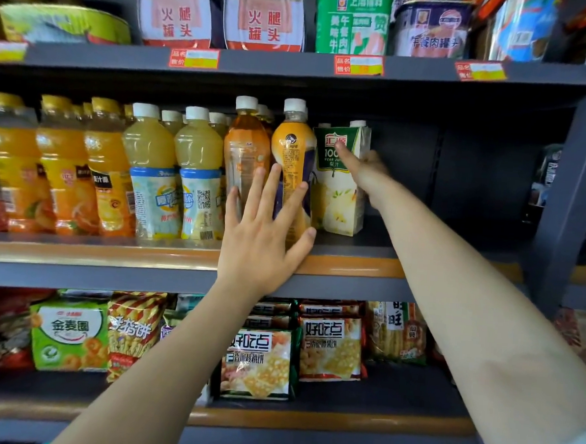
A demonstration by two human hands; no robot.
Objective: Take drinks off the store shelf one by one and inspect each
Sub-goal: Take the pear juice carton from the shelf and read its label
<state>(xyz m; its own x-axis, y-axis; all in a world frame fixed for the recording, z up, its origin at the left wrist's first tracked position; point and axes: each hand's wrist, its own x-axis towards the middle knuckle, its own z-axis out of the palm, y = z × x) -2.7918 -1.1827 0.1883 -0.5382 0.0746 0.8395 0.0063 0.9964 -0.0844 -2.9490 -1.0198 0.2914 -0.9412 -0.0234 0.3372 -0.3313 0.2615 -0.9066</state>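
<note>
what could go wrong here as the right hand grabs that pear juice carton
The right hand wraps the pear juice carton near its top, so it may tip on pulling. The carton sits tight against the orange bottle, which could topple; the left hand only rests open against it.

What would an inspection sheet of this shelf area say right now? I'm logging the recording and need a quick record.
Surface: middle shelf with an orange front lip; bare stretch to the right of the carton.
Job's things: green-and-white pear juice carton upright, rightmost in the row; orange-label bottle beside it; further juice bottles to the left.
Clutter: canned meat on the shelf above, snack packets below.
Hands: right hand wraps the carton's right side, thumb on its front; left hand spread open against the orange-label bottle, not gripping.
Cables: nothing seen.
Surroundings: price tags on the upper shelf edge; dark upright post at right.
</note>
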